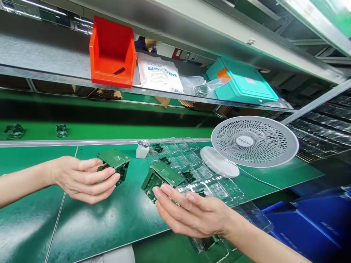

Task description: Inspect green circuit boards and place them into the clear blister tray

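Holding one green module (115, 162) in each of both hands (85, 179).

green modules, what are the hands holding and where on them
Left hand grips one green module by its near lower end. Right hand holds a second green module at its near edge with its fingertips.

From here I see a green bench (109, 219) carrying a white fan (253, 142), a small white bottle (142, 149) and a run of clear trays (197, 171) that reaches the near edge. Beyond a metal rail, a green belt (123, 130) bears two small green parts (15, 130). The shelf (41, 58) above holds an orange bin (112, 53), a wiper pack (159, 75), clear bags (197, 86) and a teal box (241, 82).
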`<state>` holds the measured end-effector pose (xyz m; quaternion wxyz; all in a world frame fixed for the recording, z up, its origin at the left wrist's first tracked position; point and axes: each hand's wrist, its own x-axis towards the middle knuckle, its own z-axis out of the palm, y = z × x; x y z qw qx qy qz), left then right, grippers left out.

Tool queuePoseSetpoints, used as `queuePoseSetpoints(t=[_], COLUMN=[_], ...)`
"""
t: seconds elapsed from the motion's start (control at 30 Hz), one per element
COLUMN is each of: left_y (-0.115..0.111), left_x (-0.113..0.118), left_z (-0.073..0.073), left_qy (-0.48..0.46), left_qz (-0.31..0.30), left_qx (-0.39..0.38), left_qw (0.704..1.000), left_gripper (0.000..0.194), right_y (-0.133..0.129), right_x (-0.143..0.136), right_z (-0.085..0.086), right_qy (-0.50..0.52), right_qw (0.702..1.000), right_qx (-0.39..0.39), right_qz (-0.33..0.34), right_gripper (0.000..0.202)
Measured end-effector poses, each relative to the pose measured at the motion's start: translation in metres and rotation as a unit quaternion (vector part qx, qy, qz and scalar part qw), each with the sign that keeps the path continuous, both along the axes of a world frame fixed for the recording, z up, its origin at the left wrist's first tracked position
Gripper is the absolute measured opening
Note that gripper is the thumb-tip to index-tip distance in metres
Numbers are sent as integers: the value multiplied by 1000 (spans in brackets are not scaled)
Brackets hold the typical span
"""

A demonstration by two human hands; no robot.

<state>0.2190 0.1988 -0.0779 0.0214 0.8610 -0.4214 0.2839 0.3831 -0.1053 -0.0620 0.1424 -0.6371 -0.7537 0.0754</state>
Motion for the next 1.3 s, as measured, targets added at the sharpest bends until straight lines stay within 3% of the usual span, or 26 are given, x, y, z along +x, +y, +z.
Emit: queuePoseSetpoints(t=[0.07, 0.13, 0.23, 0.27, 0.33, 0.4, 0.43, 0.47, 0.5, 0.57, 0.63, 0.7, 0.77, 0.83, 1.0, 1.07, 1.13, 1.2, 1.27, 1.3], left_y=[0, 0, -3, -6, -13, -25, -33, -41, -50, -67, -81, -90, -94, -97, -101, -103, -105, -106, -105, -102], left_x=[-1, -3, -6, -6, -3, 2, 5, 8, 11, 13, 14, 13, 14, 15, 22, 24, 26, 26, 22, 19], left_z=[0, -3, -19, -28, -49, -70, -79, -86, -90, -91, -86, -80, -76, -76, -76, -74, -75, -79, -85, -89], left_qy=[52, 80, -12, -71, -159, -140, -83, -10, 69, 196, 246, 248, 238, 230, 215, 210, 209, 212, 218, 217], left_qz=[26, 50, 57, 65, 112, 196, 232, 254, 249, 188, 102, 43, 3, -23, -45, -49, -49, -40, -12, 14], left_qx=[-106, -157, -99, -83, -119, -291, -409, -535, -650, -819, -904, -941, -956, -961, -973, -975, -974, -971, -960, -945], left_qw=[993, 983, 993, 992, 974, 926, 878, 806, 714, 506, 334, 227, 174, 153, 69, 56, 71, 104, 174, 243], left_gripper=[51, 42, 34, 34, 38, 50, 52, 51, 49, 47, 47, 43, 39, 39, 40, 42, 44, 44, 48, 52], right_y=[1, 3, 10, 13, 20, 29, 35, 42, 50, 67, 84, 98, 106, 110, 109, 109, 110, 110, 108, 105], right_x=[3, 6, 6, 5, 1, -4, -7, -11, -14, -20, -26, -32, -37, -41, -51, -53, -54, -56, -57, -58], right_z=[-2, -6, -18, -24, -39, -56, -65, -74, -83, -97, -107, -111, -113, -114, -111, -109, -108, -109, -114, -118], right_qy=[-61, -173, -318, -319, -231, -59, 49, 170, 301, 556, 748, 859, 905, 919, 923, 927, 926, 916, 885, 853], right_qw=[996, 973, 894, 881, 889, 899, 891, 869, 832, 715, 552, 390, 277, 237, 236, 222, 223, 253, 318, 370], right_qx=[29, 123, 307, 348, 393, 407, 401, 393, 380, 342, 303, 268, 258, 255, 253, 252, 254, 260, 286, 314], right_qz=[53, 93, 65, 35, -42, -153, -207, -248, -269, -250, -212, -196, -194, -185, -167, -167, -167, -171, -184, -192], right_gripper=[45, 38, 24, 25, 36, 45, 44, 40, 36, 39, 43, 39, 31, 30, 32, 31, 31, 35, 40, 43])
